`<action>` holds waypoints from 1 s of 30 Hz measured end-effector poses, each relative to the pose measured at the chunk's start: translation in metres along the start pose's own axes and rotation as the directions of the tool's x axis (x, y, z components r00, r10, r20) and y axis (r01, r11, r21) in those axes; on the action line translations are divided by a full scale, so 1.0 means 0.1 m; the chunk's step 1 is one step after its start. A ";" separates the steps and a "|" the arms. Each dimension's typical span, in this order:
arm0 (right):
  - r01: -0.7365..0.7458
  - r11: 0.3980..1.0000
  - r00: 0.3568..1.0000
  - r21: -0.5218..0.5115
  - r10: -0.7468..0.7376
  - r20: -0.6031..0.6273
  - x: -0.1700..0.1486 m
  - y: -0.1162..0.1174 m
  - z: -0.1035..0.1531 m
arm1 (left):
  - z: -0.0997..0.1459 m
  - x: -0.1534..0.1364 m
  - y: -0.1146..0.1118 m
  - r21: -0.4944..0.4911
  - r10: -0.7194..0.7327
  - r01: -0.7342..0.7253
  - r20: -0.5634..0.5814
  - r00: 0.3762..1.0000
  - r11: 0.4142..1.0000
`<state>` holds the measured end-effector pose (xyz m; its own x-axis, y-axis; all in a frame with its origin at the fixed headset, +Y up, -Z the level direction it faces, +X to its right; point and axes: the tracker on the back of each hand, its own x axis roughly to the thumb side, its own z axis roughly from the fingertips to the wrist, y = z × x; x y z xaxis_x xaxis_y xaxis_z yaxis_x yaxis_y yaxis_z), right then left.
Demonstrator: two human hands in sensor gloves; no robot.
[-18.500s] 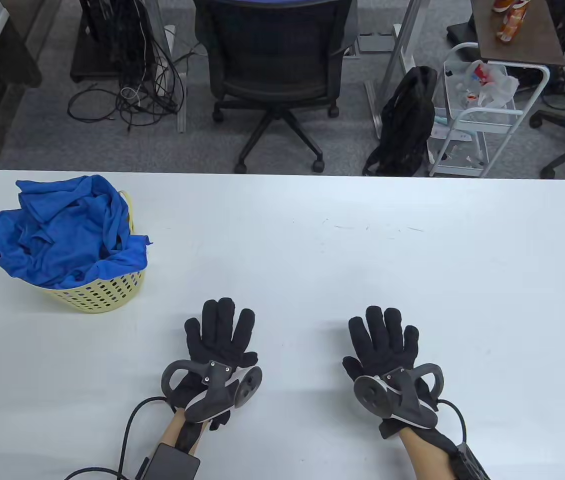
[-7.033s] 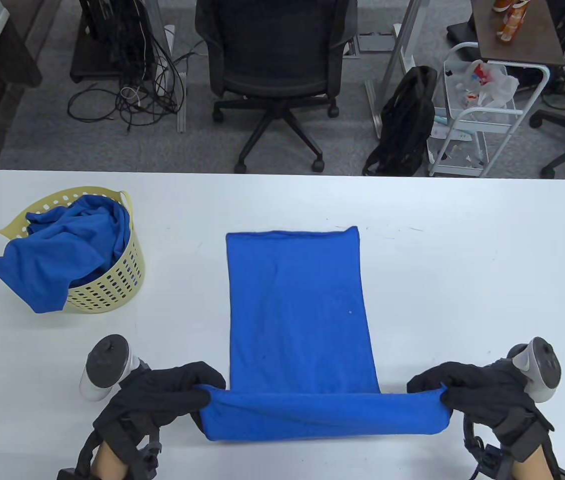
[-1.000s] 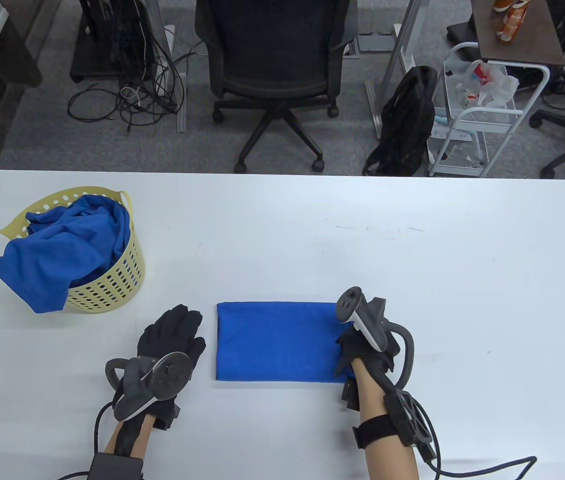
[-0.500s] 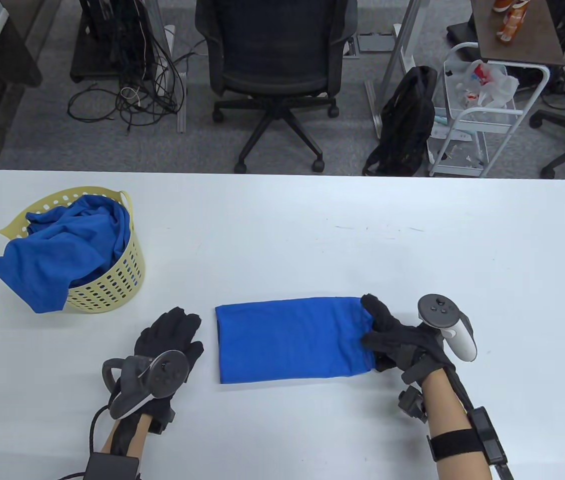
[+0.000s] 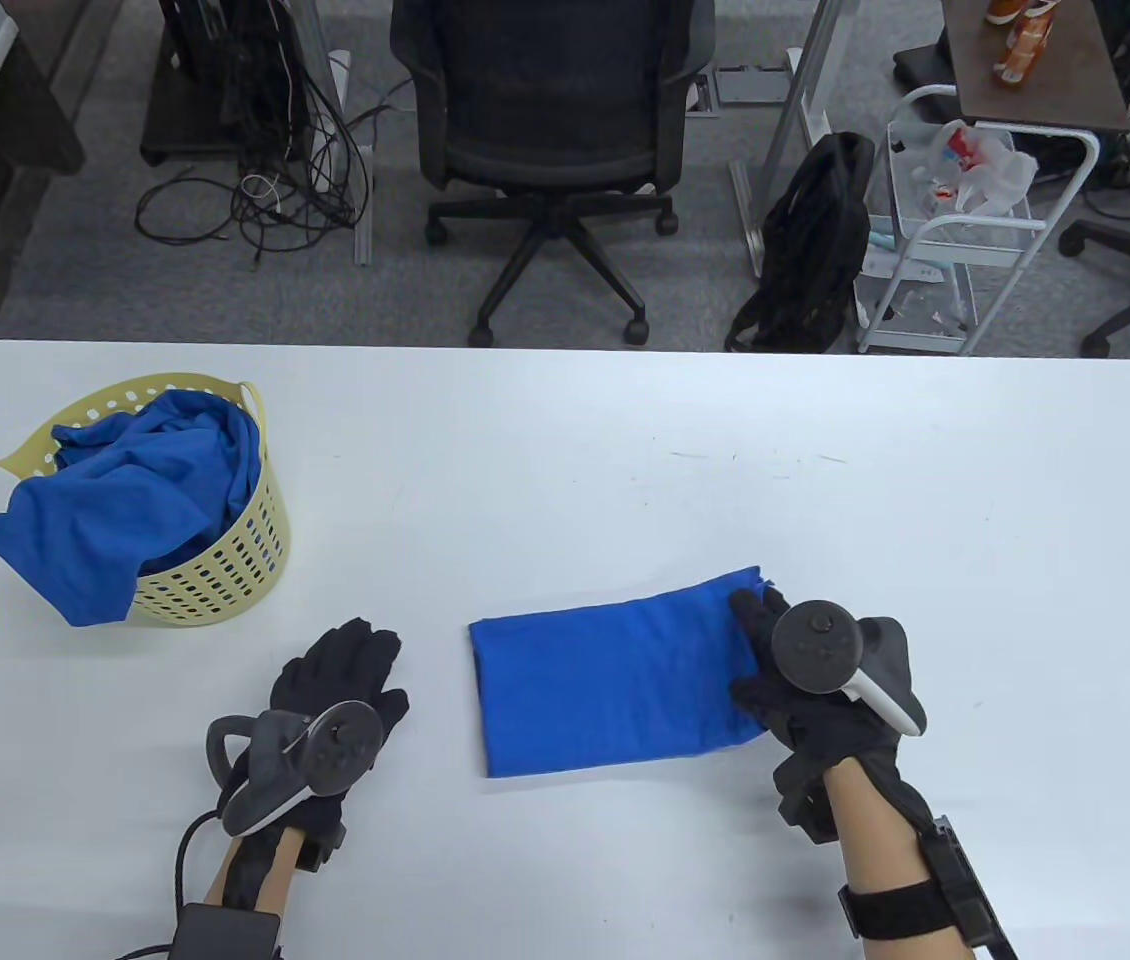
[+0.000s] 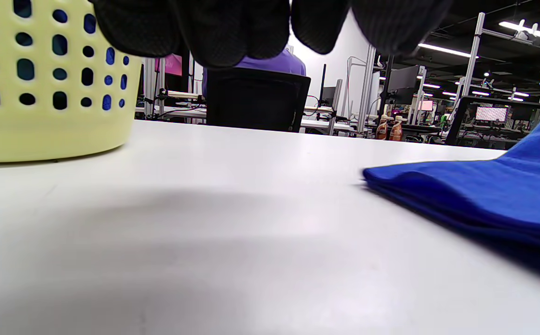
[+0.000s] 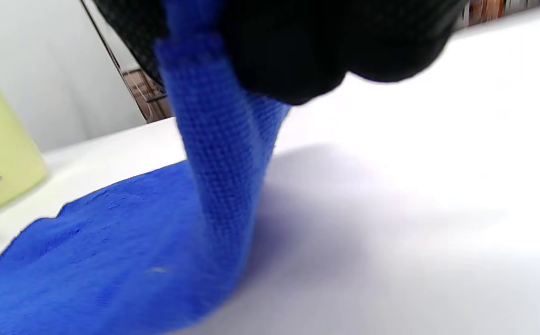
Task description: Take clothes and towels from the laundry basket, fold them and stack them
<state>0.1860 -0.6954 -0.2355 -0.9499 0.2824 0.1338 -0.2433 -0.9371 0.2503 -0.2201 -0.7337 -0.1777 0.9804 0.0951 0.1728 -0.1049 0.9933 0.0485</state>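
Table view: right hand (image 5: 815, 690) grips folded towel's (image 5: 615, 680) lifted edge.

towel (image 5: 615, 680): blue knit cloth, matt | basket (image 5: 215, 585): yellow perforated plastic | table (image 5: 825, 480): smooth white, slight sheen

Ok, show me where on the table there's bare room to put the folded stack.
The widest bare patch of table runs from the far edge down to the right hand and the towel it grips. Another lies between the basket and the towel, beyond the left hand. The near left, around basket and left hand, is tighter.
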 end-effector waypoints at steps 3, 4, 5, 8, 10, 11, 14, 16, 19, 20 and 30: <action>-0.084 0.996 0.994 0.010 0.083 0.074 0.43 -0.09 0.09 | 0.00 0.00 0.00 -0.001 0.000 0.000 0.000 1.000 1.000; -0.132 0.991 0.985 0.006 0.131 0.113 0.64 -0.05 0.10 | 0.00 0.00 0.00 0.000 -0.002 0.002 0.001 1.000 1.000; -0.161 0.987 0.978 0.008 0.158 0.134 0.75 -0.02 0.10 | 0.00 0.00 0.00 -0.001 -0.003 0.003 0.002 1.000 1.000; -0.255 0.964 0.951 0.075 0.236 0.201 1.26 0.28 -0.04 | 0.01 0.01 -0.01 -0.006 -0.014 0.014 0.006 1.000 1.000; -0.304 0.944 0.939 0.131 0.274 0.210 1.49 0.52 -0.17 | 0.01 0.01 -0.01 -0.012 -0.022 0.022 0.008 1.000 1.000; -0.322 0.935 0.934 0.149 0.289 0.208 1.56 0.62 -0.22 | 0.01 0.01 -0.01 -0.013 -0.024 0.024 0.008 1.000 1.000; -0.402 0.891 0.911 0.212 0.365 0.193 1.72 0.96 -0.38 | 0.02 0.01 -0.02 -0.022 -0.022 0.022 0.011 1.000 1.000; -0.427 0.876 0.901 0.226 0.390 0.190 1.73 1.10 -0.42 | 0.02 0.01 -0.02 -0.025 -0.021 0.021 0.012 1.000 0.999; -0.454 0.867 0.888 0.204 0.421 0.185 1.71 1.23 -0.44 | 0.02 0.01 -0.02 -0.032 -0.025 0.026 0.011 1.000 0.999; -0.459 0.868 0.885 0.190 0.427 0.187 1.71 1.24 -0.43 | 0.01 0.01 -0.03 -0.035 -0.028 0.029 0.011 1.000 0.999; -0.207 0.922 0.950 0.328 0.109 0.293 1.65 1.01 -0.31 | 0.01 -0.01 -0.05 -0.056 -0.060 0.060 0.001 0.998 0.997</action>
<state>-0.0013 -0.7503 -0.2178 -0.8715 0.2263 0.4351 0.0363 -0.8550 0.5173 -0.2204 -0.7389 -0.1771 0.9847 0.0354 0.1706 -0.0365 0.9993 0.0037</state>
